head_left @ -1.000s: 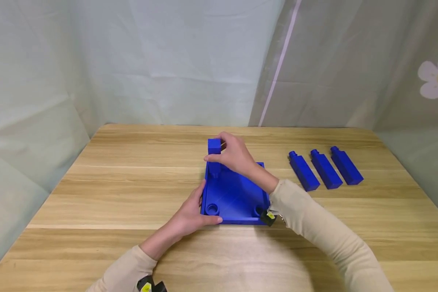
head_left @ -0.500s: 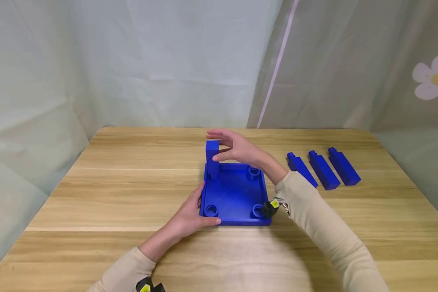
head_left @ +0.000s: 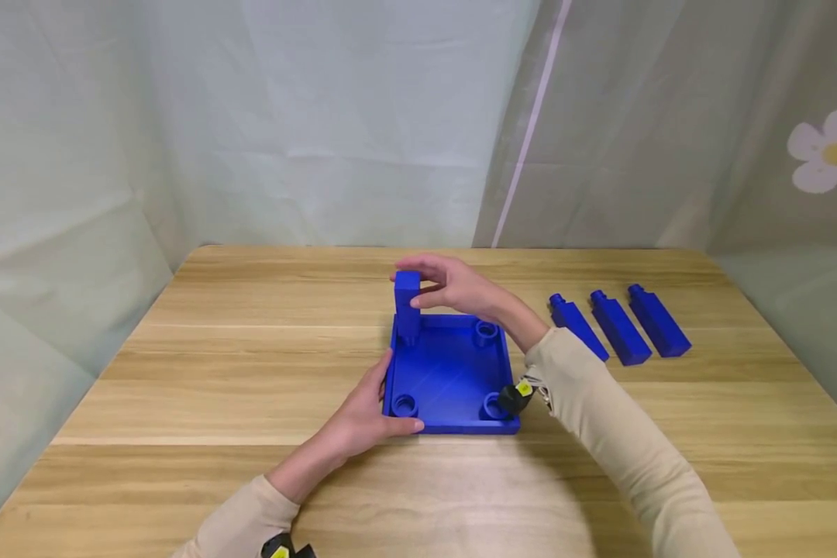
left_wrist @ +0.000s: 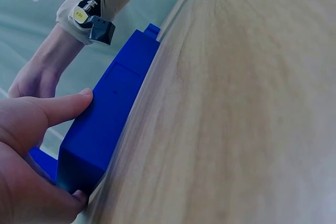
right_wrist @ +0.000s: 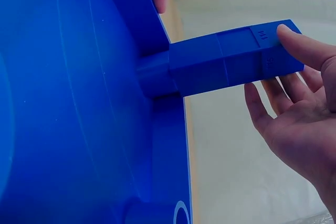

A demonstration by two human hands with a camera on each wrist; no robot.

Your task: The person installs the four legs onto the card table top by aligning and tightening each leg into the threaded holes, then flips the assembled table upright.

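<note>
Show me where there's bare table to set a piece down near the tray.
Bare wood lies left of the blue tray, beyond the left hand, and along the near edge of the table between the sleeves. The far strip behind the upright peg is bare too. Right of the tray is crowded: the right hand and its arm, then three loose pegs.

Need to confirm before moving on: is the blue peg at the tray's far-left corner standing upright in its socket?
Upright. The blue peg stands vertical on the tray, its round end in the corner socket; the right hand touches its top.
</note>
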